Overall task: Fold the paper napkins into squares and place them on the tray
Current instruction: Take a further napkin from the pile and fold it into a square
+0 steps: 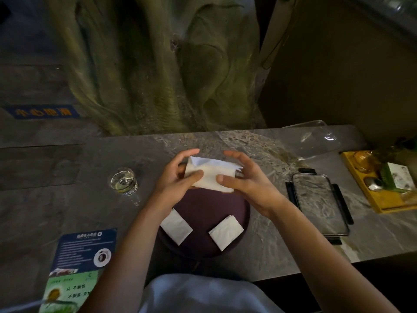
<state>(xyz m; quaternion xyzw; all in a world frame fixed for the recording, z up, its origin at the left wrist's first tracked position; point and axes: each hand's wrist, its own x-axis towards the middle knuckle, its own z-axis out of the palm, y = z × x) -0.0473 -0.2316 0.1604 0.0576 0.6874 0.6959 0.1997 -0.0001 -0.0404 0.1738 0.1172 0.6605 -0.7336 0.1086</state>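
Mid-fold: pinching one napkin [211,177] at both ends with left hand [178,178] and right hand [247,180] over the tray [207,213], seemingly folded once. Next: halving it square, then laying it beyond the two near squares [176,227].

Blue sign [44,112] on the floor [27,84], far left: yellow characters, 小心地滑.

Leaflet [83,263] on the worktop [266,242], near left. The blue upper half has a white heading and fine lines, all too blurred to read. The green lower half has dark characters: 从 and 不 are legible, the rest unclear or cut off.
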